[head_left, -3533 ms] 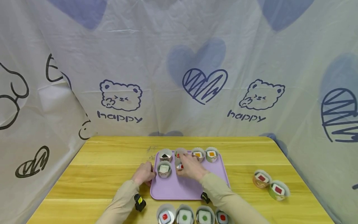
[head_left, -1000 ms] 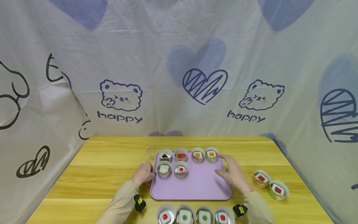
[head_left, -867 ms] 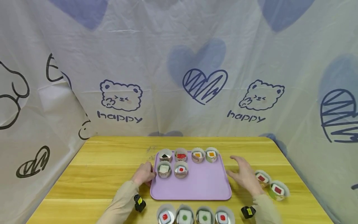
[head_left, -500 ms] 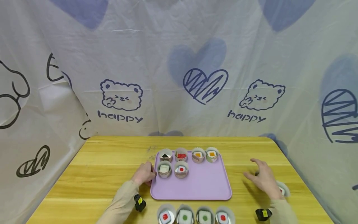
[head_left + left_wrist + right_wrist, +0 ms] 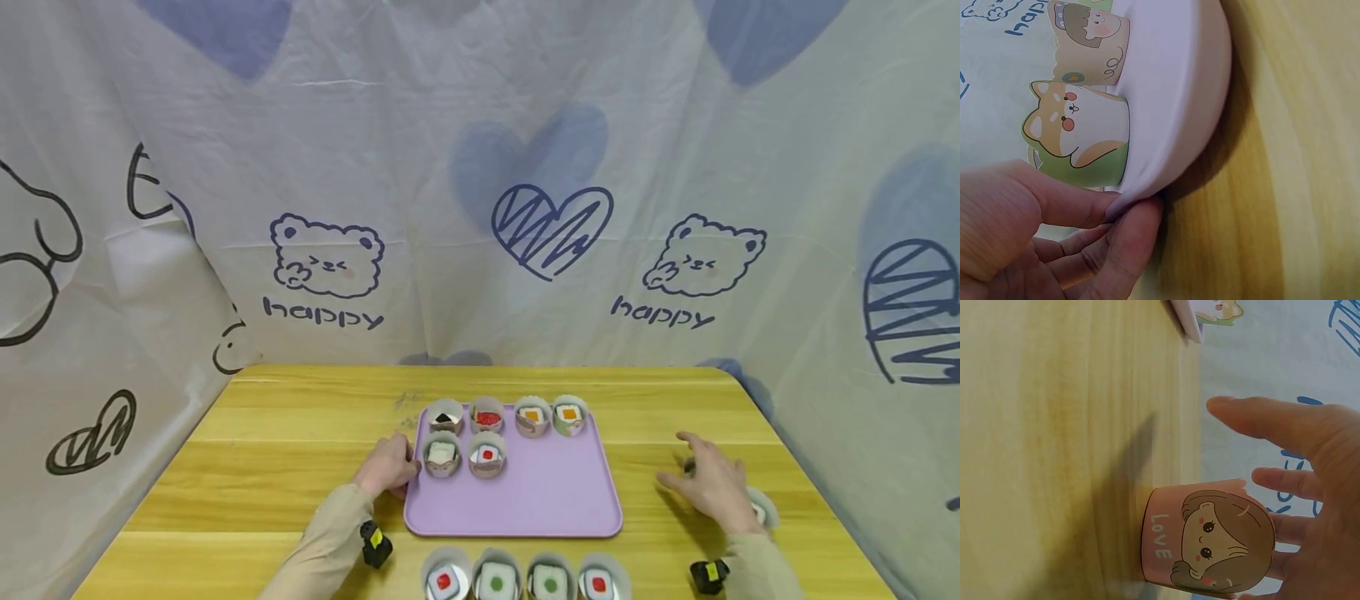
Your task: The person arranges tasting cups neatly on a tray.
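Note:
My left hand (image 5: 388, 465) pinches the left rim of the lilac tray (image 5: 547, 504) between thumb and fingers, as the left wrist view shows. On the tray, paper baking cups holding small toy sweets stand in two rows; a cup with a red-centred piece (image 5: 487, 456) is in the nearer row. Off to the tray's right, my right hand (image 5: 712, 483) hovers with fingers spread and thumb apart. In the right wrist view, a pink paper cup (image 5: 1210, 540) with a girl's face and the word "LOVE" stands on the table beside those fingers; the head view mostly hides it.
Another paper cup (image 5: 765, 506) stands behind my right wrist, partly covered. Several cups, one with a green-dotted piece (image 5: 497, 579), line up in front of the tray near the bottom edge. A printed cloth (image 5: 442, 167) hangs behind the wooden table (image 5: 300, 425).
My right hand has let go of the red-centred cup in the tray's nearer row and moved right, off the tray, to the cups there. The left hand stays at the rim.

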### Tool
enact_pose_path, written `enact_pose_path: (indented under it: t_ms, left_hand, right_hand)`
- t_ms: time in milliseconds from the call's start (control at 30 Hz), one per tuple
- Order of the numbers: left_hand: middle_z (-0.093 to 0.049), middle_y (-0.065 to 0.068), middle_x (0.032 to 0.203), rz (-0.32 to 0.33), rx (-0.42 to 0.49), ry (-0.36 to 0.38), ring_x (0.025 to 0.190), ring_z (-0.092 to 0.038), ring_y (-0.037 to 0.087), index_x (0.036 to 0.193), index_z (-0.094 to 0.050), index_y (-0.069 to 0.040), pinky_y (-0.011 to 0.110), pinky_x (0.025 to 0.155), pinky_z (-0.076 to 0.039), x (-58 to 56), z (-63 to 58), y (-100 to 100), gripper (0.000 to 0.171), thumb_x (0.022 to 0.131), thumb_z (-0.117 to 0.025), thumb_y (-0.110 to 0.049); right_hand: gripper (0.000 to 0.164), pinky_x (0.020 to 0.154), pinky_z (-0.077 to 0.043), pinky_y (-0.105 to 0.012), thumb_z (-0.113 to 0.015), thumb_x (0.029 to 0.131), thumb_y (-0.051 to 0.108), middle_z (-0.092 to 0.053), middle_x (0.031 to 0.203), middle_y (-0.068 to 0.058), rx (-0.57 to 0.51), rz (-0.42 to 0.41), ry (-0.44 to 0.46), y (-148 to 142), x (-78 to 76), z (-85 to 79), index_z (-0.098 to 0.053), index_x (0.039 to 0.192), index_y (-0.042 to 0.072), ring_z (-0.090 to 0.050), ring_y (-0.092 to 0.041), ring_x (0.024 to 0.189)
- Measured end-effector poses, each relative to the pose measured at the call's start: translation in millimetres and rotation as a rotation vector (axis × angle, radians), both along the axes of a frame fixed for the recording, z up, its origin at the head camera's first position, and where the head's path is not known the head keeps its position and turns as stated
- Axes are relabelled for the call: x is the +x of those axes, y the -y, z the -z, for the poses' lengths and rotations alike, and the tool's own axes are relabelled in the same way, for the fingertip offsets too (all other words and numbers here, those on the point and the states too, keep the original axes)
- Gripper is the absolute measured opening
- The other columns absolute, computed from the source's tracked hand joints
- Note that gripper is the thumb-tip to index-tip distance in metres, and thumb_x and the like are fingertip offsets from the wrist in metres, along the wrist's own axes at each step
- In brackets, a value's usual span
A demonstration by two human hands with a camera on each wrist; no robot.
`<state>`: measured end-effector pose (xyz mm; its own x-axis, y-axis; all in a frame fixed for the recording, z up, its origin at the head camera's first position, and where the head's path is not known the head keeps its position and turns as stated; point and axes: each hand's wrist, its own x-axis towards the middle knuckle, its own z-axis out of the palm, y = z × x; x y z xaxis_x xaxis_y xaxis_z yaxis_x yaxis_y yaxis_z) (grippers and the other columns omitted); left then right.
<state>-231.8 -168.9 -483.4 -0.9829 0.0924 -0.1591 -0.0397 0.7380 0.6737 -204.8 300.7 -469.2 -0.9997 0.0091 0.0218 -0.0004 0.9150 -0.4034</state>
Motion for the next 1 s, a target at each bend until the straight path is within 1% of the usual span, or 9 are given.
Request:
enact_pose_path:
  t_ms: [133,367,467,533,633,767,900,1000]
  left_hand:
    - [-0.063,0.016,0.071,-0.002,0.001,-0.008,0.049,-0.065,0.018,0.080,-0.058,0.003,0.029,0.045,-0.058,-0.3,0.3,-0.4,0.009,0.088,-0.061,0.001]
    - [-0.063,0.015,0.069,0.002,0.004,-0.008,0.049,-0.064,0.018,0.079,-0.058,0.003,0.029,0.045,-0.058,-0.7,1.2,0.4,0.010,0.088,-0.061,0.002]
    - [-0.063,0.014,0.069,0.003,-0.001,-0.009,0.049,-0.065,0.018,0.078,-0.058,0.002,0.029,0.045,-0.058,-0.7,1.7,0.5,0.011,0.088,-0.061,0.001]
    - [-0.063,0.014,0.069,0.004,-0.006,-0.012,0.048,-0.065,0.017,0.077,-0.058,0.001,0.029,0.045,-0.058,-0.7,1.9,0.5,0.011,0.088,-0.061,0.001]
    - [-0.063,0.014,0.068,0.009,-0.013,-0.014,0.048,-0.064,0.017,0.077,-0.058,0.001,0.028,0.045,-0.057,-0.8,2.3,0.4,0.011,0.088,-0.061,0.000]
    - [-0.063,0.014,0.068,0.011,-0.010,-0.011,0.048,-0.064,0.017,0.077,-0.058,0.002,0.028,0.045,-0.057,-0.8,2.7,0.3,0.011,0.088,-0.061,0.001]
    - [-0.064,0.016,0.071,0.004,0.001,0.004,0.050,-0.066,0.019,0.078,-0.059,0.003,0.029,0.046,-0.058,-0.7,1.6,0.2,0.010,0.088,-0.061,0.002]
    - [-0.065,0.017,0.072,0.000,0.007,0.014,0.051,-0.067,0.020,0.079,-0.059,0.004,0.029,0.046,-0.059,0.0,0.4,-0.1,0.009,0.088,-0.060,0.002]
  right_hand:
    - [0.079,0.105,-0.015,-0.087,-0.077,0.085,0.033,-0.057,0.131,-0.035,0.010,0.003,0.004,-1.8,-2.2,2.4,-0.041,0.144,-0.005,-0.052,-0.057,0.121]
    - [0.078,0.104,-0.014,-0.088,-0.079,0.083,0.030,-0.067,0.114,-0.024,0.027,-0.003,0.015,-3.1,-5.7,4.6,-0.044,0.142,-0.006,-0.061,-0.049,0.109]
    - [0.077,0.104,-0.016,-0.087,-0.080,0.082,0.029,-0.069,0.113,-0.023,0.036,-0.005,0.012,-2.6,-7.3,4.9,-0.045,0.141,-0.006,-0.062,-0.049,0.108]
    - [0.075,0.102,-0.022,-0.085,-0.080,0.082,0.028,-0.070,0.111,-0.022,0.047,-0.012,0.006,-2.3,-8.3,5.2,-0.046,0.140,-0.006,-0.064,-0.047,0.105]
    - [0.069,0.096,-0.033,-0.080,-0.080,0.082,0.026,-0.071,0.105,-0.020,0.061,-0.029,-0.008,-2.5,-9.6,6.0,-0.050,0.136,-0.006,-0.066,-0.043,0.098]
    - [0.063,0.091,-0.039,-0.074,-0.079,0.082,0.025,-0.071,0.099,-0.015,0.064,-0.042,-0.013,-2.7,-10.5,7.0,-0.054,0.132,-0.005,-0.067,-0.038,0.092]
    - [0.060,0.082,-0.049,-0.060,-0.079,0.081,0.023,-0.071,0.097,-0.015,0.064,-0.060,-0.015,-3.6,-12.4,8.0,-0.056,0.129,-0.005,-0.067,-0.033,0.087]
    - [0.056,0.074,-0.054,-0.052,-0.079,0.081,0.021,-0.071,0.097,-0.016,0.056,-0.074,-0.009,-5.4,-13.3,8.9,-0.058,0.127,-0.005,-0.067,-0.032,0.085]
